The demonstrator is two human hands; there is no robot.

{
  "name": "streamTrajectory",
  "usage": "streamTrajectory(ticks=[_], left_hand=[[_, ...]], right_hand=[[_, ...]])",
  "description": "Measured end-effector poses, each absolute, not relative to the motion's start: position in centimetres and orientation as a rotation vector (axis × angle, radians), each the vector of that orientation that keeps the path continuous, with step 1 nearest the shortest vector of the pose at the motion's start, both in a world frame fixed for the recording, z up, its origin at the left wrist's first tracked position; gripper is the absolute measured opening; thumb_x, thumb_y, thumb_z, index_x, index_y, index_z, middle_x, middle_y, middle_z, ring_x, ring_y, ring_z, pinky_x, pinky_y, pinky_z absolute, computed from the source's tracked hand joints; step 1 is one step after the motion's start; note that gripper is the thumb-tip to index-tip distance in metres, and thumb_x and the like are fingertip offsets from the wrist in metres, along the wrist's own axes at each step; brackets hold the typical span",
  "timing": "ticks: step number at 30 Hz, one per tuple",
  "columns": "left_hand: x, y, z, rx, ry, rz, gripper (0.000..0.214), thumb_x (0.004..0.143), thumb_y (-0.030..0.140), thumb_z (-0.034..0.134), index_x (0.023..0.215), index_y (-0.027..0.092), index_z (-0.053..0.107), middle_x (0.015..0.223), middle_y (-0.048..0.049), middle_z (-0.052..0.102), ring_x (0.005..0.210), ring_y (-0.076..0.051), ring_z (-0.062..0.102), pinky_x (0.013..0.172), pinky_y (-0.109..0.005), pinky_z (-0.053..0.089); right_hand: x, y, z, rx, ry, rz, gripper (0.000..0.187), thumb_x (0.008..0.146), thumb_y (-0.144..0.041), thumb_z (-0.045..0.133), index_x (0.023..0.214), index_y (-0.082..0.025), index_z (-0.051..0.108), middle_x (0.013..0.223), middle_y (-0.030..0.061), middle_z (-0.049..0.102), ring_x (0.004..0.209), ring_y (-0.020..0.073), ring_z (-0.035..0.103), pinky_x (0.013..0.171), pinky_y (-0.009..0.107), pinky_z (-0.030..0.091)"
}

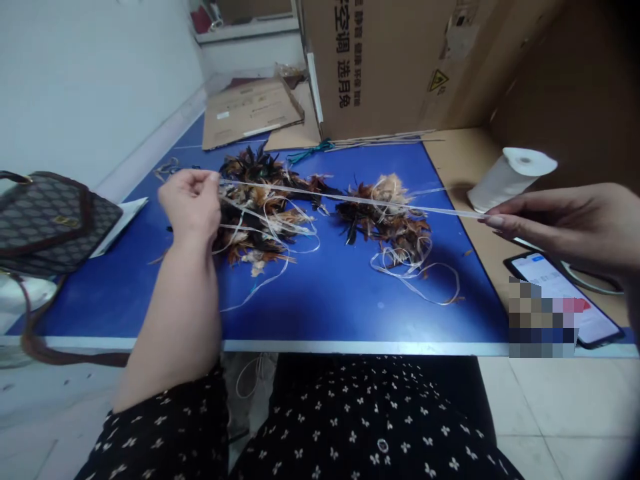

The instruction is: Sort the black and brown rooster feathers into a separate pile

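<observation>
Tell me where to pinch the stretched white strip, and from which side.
Pinch the strip at its free middle, from above. It runs taut between the left hand and the right hand, passing over the feathers, so finger and thumb can close on its flat faces.

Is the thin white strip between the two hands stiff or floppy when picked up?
Probably floppy: the thin white strip is straight only between the left hand and right hand; loose lengths curl on the blue table. Likely light, being so thin.
</observation>
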State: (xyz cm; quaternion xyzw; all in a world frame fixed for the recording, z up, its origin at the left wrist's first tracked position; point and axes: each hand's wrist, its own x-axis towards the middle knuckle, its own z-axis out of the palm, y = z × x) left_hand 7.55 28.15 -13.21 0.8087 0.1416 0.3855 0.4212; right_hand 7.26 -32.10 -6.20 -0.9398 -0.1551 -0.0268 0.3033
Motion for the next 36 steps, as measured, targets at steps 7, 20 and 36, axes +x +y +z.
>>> streamTrajectory(ticks=[7, 20, 36], left_hand=[[5.7, 21.7, -12.1, 2.339, 0.141, 0.913, 0.054, 0.080, 0.050, 0.092, 0.127, 0.026, 0.082, 0.104, -0.0052, 0.078, 0.113, -0.029, 0.068, 0.101, -0.045, 0.053], [2.4, 5.8, -13.5, 1.447, -0.044, -0.216, 0.032, 0.089, 0.041, 0.094, 0.093, 0.016, 0.076, 0.076, 0.0013, 0.068, 0.054, -0.004, 0.049, 0.051, -0.023, 0.038], [3.4, 6.1, -15.8, 1.384, 0.040, -0.145, 0.029, 0.096, 0.036, 0.086, 0.114, 0.015, 0.081, 0.091, -0.0026, 0.078, 0.059, -0.003, 0.048, 0.059, -0.025, 0.038]], right_hand=[[6.8, -26.8, -7.3, -2.288, -0.731, 0.170, 0.064, 0.098, -0.082, 0.077, 0.106, -0.019, 0.089, 0.096, 0.0109, 0.082, 0.079, 0.0225, 0.071, 0.073, 0.036, 0.055], [6.0, -17.8, -13.0, -1.752, -0.583, 0.111, 0.043, 0.089, -0.049, 0.098, 0.125, -0.028, 0.087, 0.102, 0.0076, 0.082, 0.080, 0.0246, 0.072, 0.068, 0.038, 0.062], [6.4, -17.2, -17.1, -1.591, -0.329, 0.159, 0.027, 0.096, -0.051, 0.095, 0.102, -0.028, 0.083, 0.088, 0.0044, 0.072, 0.065, 0.0195, 0.056, 0.059, 0.036, 0.046]])
